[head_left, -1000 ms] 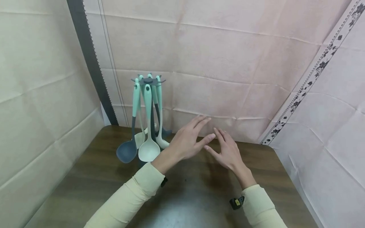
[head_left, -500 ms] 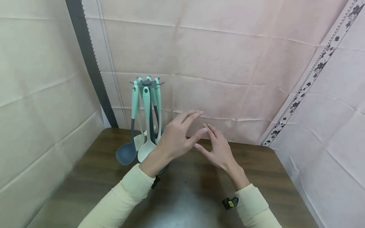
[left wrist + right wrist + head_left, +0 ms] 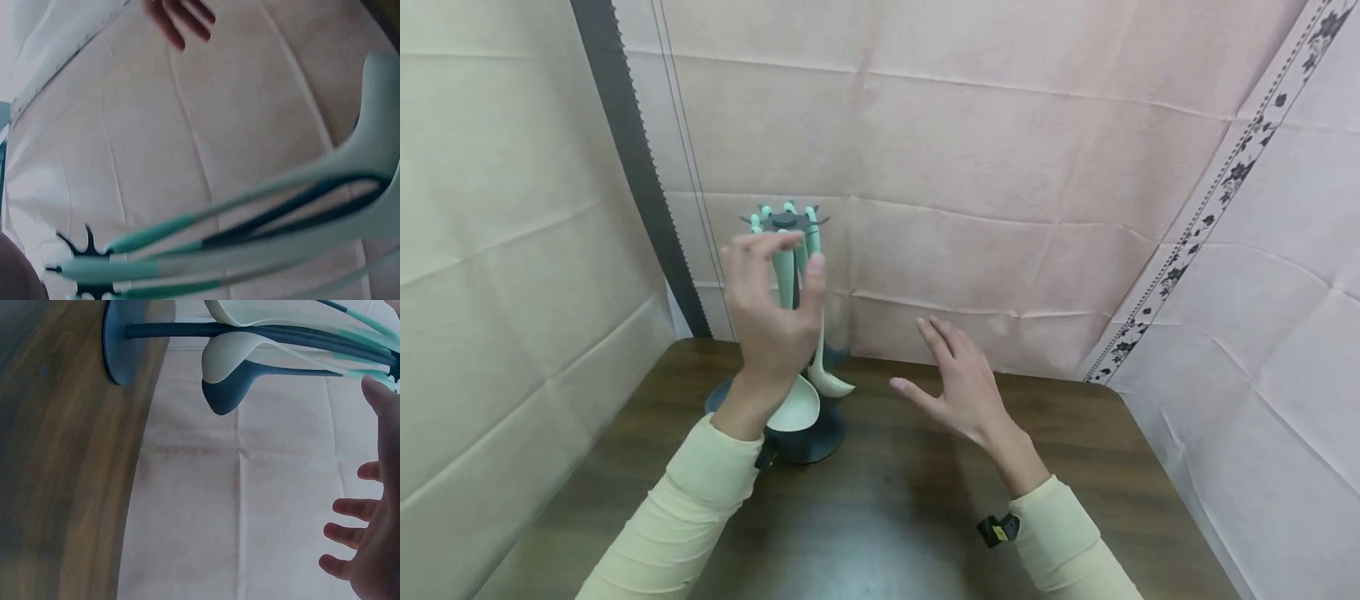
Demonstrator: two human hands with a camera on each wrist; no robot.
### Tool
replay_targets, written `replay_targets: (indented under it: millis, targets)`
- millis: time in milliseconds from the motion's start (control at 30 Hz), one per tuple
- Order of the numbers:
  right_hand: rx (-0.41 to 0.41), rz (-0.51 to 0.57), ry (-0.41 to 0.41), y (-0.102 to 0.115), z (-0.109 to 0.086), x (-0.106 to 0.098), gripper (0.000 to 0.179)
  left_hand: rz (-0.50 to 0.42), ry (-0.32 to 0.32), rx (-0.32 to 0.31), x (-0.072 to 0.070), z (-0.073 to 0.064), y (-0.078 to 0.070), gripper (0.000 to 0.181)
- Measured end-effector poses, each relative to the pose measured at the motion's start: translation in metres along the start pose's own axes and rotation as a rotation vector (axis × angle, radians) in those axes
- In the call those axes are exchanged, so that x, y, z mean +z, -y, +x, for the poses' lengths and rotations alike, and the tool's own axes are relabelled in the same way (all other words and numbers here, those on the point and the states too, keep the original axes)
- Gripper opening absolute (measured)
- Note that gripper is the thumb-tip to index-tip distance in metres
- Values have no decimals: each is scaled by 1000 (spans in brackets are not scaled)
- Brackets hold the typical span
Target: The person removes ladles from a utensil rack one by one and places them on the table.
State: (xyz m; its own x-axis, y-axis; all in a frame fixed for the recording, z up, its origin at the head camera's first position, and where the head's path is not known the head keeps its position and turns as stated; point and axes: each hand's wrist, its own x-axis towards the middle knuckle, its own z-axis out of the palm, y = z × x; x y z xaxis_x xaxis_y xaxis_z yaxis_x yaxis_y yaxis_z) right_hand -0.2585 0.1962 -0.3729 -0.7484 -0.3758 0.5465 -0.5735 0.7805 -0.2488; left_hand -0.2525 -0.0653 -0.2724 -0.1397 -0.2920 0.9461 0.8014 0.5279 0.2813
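A dark blue utensil stand (image 3: 814, 442) holds several hanging kitchen tools with mint-green handles. A pale ladle (image 3: 796, 407) hangs at the front, and another pale ladle (image 3: 832, 384) at its right side. My left hand (image 3: 767, 321) is raised before the handles, thumb apart from the bent fingers, holding nothing. It hides part of the stand and most of the dark blue ladle (image 3: 718, 395) on the left. In the left wrist view the green handles converge on the hooked top (image 3: 92, 269) beside that hand. My right hand (image 3: 964, 387) hovers right of the stand, fingers spread.
The stand is on a brown wooden table (image 3: 880, 517). A creased pale cloth (image 3: 970, 167) hangs behind the table, with more cloth on both sides. A black wrist device (image 3: 997, 530) shows at the right cuff.
My left hand has swung left and turned upright, from between the stand and the right hand to in front of the handles. The right hand has shifted slightly left.
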Motion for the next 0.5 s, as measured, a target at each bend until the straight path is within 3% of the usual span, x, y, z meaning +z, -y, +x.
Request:
replay_targets:
  millis: [67, 167, 333, 500]
  targets:
    - [-19, -1, -3, 3, 2, 1, 93, 59, -37, -46, -4, 8, 6, 48]
    - [-37, -5, -9, 8, 5, 1, 93, 153, -15, -112, -11, 18, 14, 60]
    - [-63, 5, -31, 18, 15, 0, 94, 222, 98, -208, -18, 28, 26, 71]
    - [-77, 66, -49, 31, 29, -5, 91, 263, 279, -309, -20, 32, 29, 85]
